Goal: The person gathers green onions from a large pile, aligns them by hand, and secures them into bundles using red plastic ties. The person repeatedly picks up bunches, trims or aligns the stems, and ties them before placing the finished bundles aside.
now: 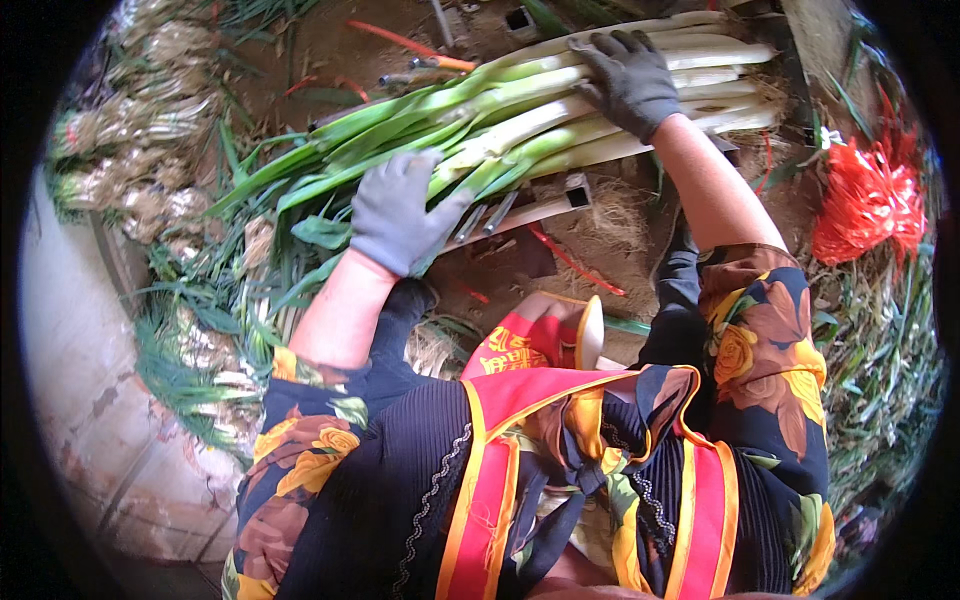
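A thick bundle of long scallions (pixel 525 124) lies slantwise before me, white root ends to the right and green leaves to the left. It rests over a low metal frame (pixel 577 191), most of which is hidden beneath it. My right hand (pixel 628 82), in a dark grey glove, lies over the white stalks with its fingers curled over them. At the near side of the green leaves is my left hand (pixel 405 210), in a lighter grey glove. Its fingers point away from me and its thumb is spread; the fingertips touch the leaves.
Bundled scallions (pixel 150 127) are piled along the left, roots showing. A bunch of red plastic ties (pixel 870 202) hangs at the right, above more scallions (pixel 877 375). Loose red strips (pixel 574 262) and dry roots (pixel 615 217) litter the dirt floor. A pale wall or ledge (pixel 97 360) curves along the left.
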A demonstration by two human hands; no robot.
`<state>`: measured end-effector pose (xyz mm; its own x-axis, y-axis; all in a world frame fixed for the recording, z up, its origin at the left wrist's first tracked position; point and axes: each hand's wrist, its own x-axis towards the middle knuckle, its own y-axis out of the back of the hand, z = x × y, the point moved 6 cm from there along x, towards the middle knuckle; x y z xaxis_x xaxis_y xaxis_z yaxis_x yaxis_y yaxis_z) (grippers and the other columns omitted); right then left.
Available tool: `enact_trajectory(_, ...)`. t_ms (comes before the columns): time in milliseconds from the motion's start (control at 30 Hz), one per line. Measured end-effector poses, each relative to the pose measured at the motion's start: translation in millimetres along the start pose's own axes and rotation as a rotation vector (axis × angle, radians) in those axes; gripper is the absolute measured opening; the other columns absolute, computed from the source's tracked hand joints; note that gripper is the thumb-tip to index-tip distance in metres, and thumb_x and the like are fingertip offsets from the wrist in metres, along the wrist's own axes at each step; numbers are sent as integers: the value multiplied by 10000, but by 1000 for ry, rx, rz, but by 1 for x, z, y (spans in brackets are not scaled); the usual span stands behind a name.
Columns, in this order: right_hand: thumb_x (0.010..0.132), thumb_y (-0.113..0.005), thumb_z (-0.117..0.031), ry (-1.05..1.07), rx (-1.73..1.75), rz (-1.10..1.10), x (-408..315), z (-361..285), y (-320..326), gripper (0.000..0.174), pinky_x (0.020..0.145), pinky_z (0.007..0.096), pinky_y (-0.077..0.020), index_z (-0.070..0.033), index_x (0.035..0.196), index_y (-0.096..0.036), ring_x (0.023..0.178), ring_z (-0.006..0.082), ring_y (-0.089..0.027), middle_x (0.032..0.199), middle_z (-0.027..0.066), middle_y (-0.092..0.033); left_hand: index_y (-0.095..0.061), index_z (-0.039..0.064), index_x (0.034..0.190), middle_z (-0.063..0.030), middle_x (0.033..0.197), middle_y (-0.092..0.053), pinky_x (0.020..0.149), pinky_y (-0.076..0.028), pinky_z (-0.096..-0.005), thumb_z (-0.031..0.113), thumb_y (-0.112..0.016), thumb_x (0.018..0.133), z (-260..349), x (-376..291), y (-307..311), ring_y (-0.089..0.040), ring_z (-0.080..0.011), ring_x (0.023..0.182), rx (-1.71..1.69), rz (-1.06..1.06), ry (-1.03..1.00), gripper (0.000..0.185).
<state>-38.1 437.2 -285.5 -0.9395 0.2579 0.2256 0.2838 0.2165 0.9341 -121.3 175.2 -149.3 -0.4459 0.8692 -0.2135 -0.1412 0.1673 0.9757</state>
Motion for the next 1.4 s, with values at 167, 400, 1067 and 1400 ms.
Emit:
enact_trajectory(167,862,-617,-465,3,-9,-7,4,-3,2,528,1116,490,-285,-278,1347,-528,1261,328,-477,1353,89,-553,-548,86,1210,-130,1093,-560,885,-456,-437,604,-734,694,-3,-66,-31,-555,-318,1037,203,-327,294,755)
enact_trajectory(400,870,-613,-450,33,-42,43,3,-6,5,512,1087,476,-321,-283,1347,-531,1239,316,-496,1295,69,-580,-531,178,1166,-83,1069,-542,887,-435,-413,295,-816,606,-31,-70,-34,-547,-281,1009,310,-45,304,639)
enact_trajectory(1067,896,-593,-433,107,-59,74,4,5,-9,484,1035,441,-383,-286,1353,-525,1191,306,-523,1307,63,-575,-564,86,1196,-152,1159,-603,897,-458,-429,443,-709,758,13,-142,-26,-579,-306,1086,-280,-346,50,583)
enact_trajectory(1400,820,-661,-387,-5,34,-98,6,-6,6,564,1103,494,-308,-255,1352,-525,1233,356,-491,1321,104,-564,-607,37,1228,-278,1165,-619,1003,-427,-443,404,-652,803,-52,-134,-282,-574,-389,1147,-306,-736,329,564)
